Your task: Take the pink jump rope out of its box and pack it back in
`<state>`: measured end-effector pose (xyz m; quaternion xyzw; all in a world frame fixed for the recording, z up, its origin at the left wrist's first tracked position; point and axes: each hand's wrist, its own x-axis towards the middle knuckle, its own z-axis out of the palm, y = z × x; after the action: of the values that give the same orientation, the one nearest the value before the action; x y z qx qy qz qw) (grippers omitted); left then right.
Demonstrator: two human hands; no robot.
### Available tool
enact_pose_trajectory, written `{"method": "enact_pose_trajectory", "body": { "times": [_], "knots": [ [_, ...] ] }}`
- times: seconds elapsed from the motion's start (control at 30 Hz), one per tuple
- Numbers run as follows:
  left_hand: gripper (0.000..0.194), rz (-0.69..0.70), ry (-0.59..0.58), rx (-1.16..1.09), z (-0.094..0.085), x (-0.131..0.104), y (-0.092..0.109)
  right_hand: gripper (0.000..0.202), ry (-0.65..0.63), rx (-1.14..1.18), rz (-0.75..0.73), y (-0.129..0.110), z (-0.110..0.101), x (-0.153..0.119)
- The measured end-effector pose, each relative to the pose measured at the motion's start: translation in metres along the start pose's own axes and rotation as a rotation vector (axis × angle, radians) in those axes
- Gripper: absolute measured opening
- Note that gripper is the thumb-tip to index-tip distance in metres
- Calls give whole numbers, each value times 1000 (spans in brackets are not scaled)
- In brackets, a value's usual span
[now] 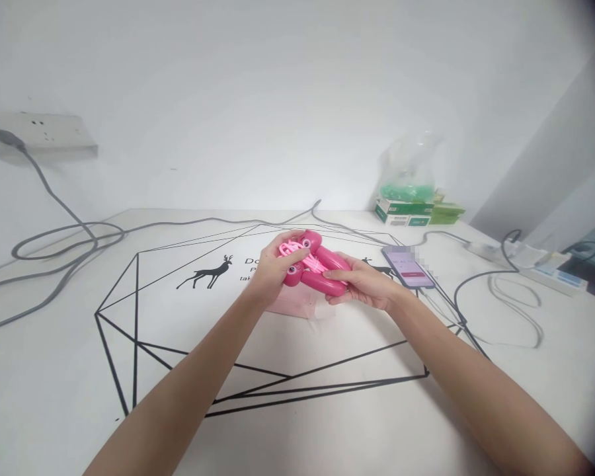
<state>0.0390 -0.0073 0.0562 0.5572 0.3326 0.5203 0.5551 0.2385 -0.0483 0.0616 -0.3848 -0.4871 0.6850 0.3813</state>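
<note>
Two dark pink handles [322, 283] with eye-like decorations lie side by side in the air above the table, a lighter pink cord [291, 248] bundled between them. My left hand [272, 266] is closed on the decorated end and the cord, its thumb over the bundle. Around the other end of the handles, my right hand [359, 283] is closed, with the thumb on top. Beneath the hands a translucent pink package [292, 304] lies on the printed mat, partly hidden by the handles.
A phone [408, 266] lies right of my right hand. Green and white boxes [404, 213] with a plastic bag [409, 165] on them stand at the back right. Grey cables [178, 223] run along the back and left; a power strip [553, 276] and more cables lie at right.
</note>
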Motion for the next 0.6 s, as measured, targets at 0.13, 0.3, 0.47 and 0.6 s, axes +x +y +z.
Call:
{"method": "enact_pose_trajectory", "body": {
  "times": [0.13,0.3,0.47,0.6],
  "knots": [
    [45,25,100,-40,4,0,-4,47,105,40,-85,2,5,1],
    [49,59,209,-68,9,0,-14,41,155,195,-147,10,10,11],
    [46,78,280,-38,17,-5,-25,47,354,225,-178,22,17,22],
    [43,73,335,-22,23,-8,-31,47,422,129,-198,29,19,25]
  ]
}}
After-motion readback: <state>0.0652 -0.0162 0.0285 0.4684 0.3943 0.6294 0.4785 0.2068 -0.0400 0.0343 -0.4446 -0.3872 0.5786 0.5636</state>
